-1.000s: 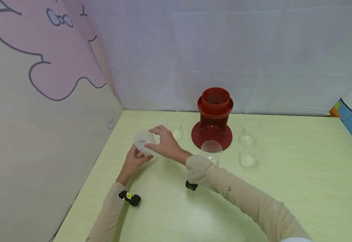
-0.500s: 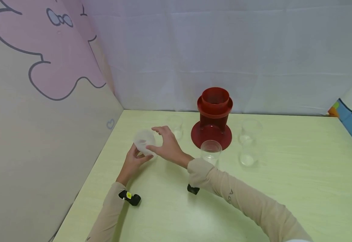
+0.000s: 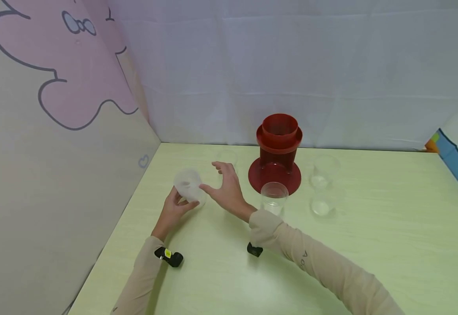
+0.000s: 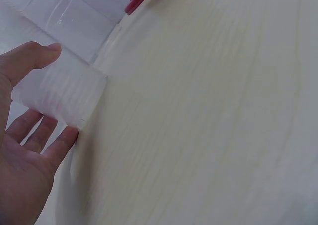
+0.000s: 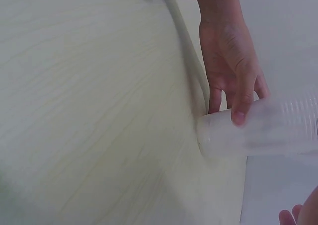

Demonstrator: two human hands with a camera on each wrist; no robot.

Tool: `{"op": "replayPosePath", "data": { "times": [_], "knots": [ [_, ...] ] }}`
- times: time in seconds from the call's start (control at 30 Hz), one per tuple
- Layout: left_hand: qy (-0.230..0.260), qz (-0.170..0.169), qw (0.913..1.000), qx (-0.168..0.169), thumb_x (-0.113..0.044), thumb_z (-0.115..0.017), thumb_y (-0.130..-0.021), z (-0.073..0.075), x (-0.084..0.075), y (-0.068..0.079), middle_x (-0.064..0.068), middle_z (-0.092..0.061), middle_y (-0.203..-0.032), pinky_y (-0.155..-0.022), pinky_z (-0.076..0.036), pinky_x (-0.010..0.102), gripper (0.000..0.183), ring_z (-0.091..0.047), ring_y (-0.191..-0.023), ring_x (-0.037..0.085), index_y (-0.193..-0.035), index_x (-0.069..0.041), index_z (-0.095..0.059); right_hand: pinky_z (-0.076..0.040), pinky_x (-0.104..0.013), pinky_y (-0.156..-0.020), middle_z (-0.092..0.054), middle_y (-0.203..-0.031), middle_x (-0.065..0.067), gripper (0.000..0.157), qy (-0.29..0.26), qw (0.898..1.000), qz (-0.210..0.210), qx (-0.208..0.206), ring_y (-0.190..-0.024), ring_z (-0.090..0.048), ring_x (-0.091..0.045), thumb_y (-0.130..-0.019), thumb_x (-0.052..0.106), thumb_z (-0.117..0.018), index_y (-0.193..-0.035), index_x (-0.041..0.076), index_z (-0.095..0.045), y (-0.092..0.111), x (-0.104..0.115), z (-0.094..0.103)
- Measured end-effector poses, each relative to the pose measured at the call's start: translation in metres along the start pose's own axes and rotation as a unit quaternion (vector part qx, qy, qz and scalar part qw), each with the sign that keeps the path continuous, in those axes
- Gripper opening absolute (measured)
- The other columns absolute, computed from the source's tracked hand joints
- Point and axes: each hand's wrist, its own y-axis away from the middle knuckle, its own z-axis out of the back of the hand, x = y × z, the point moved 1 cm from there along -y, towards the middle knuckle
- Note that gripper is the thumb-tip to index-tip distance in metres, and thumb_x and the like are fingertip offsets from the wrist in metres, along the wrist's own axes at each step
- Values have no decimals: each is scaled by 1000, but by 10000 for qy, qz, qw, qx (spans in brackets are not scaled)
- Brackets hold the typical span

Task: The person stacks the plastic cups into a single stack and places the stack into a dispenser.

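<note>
A stack of nested clear plastic cups [image 3: 188,180] stands at the left of the table. My left hand [image 3: 172,211] grips it low down, with the thumb on one side and the fingers on the other. The left wrist view shows the ridged rims of the cup stack [image 4: 64,88] between that thumb and the fingers. To the right of the stack's mouth is my right hand [image 3: 230,191], thumb and fingers spread apart and holding nothing. Its thumb tip is close to the top rim. In the right wrist view its fingertips [image 5: 298,212] show at the lower right corner.
A red stand [image 3: 279,144] with a round base is at the back middle. In front of it is a clear cup [image 3: 274,197]. Another clear cup [image 3: 227,157] is partly behind my right hand. Two more, a rear cup [image 3: 325,168] and a front cup [image 3: 321,206], stand right.
My right hand has drawn back to the right, away from the cup stack's mouth, and its fingers no longer overlap the stack. The left hand keeps its hold in the same place.
</note>
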Motion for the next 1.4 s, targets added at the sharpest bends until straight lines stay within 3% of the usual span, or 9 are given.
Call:
{"op": "replayPosePath", "data": {
  "times": [0.2, 0.37, 0.6, 1.17, 1.4],
  "knots": [
    [9, -86, 9999, -83, -12, -78, -79, 3, 24, -7, 6, -42, -142, -101, -43, 43, 78, -40, -129, 26, -143, -21, -34, -45, -39, -89, -48, -122, -8, 63, 23, 9993, -51, -377, -110, -48, -28, -78, 25, -79, -130, 10, -46, 3, -8, 1],
    [-123, -148, 9997, -151, -18, -79, -78, 2, 26, -7, 2, -45, -139, -98, -46, 39, 77, -43, -126, 22, -141, -25, -36, -46, -38, -86, -48, -119, -14, 64, 233, 9958, -345, -811, -106, -48, -28, -78, 24, -79, -129, 7, -45, 0, -16, 1],
    [-43, -229, 9996, -136, -18, -80, -77, 3, 25, -7, 2, -45, -139, -97, -46, 37, 78, -43, -127, 23, -141, -26, -36, -48, -37, -84, -47, -116, -12, 67, 535, 9882, -739, -1231, -105, -46, -24, -76, 27, -80, -128, 9, -40, -5, -22, 0],
    [39, -313, 9994, -121, -17, -81, -76, 3, 26, -8, 4, -45, -140, -97, -47, 37, 79, -43, -127, 25, -141, -24, -37, -42, -39, -100, -44, -129, -12, 78, 484, 9758, -1682, -1307, -120, -43, -25, -77, 32, -79, -136, 12, -33, -20, -45, -2],
    [93, -247, 9996, -138, -16, -81, -77, 3, 26, -7, 5, -45, -140, -96, -47, 36, 79, -44, -126, 25, -142, -24, -37, -39, -38, -103, -43, -131, -14, 80, 340, 9741, -1781, -1349, -121, -43, -26, -77, 29, -80, -137, 9, -32, -29, -52, -3]
  ]
}}
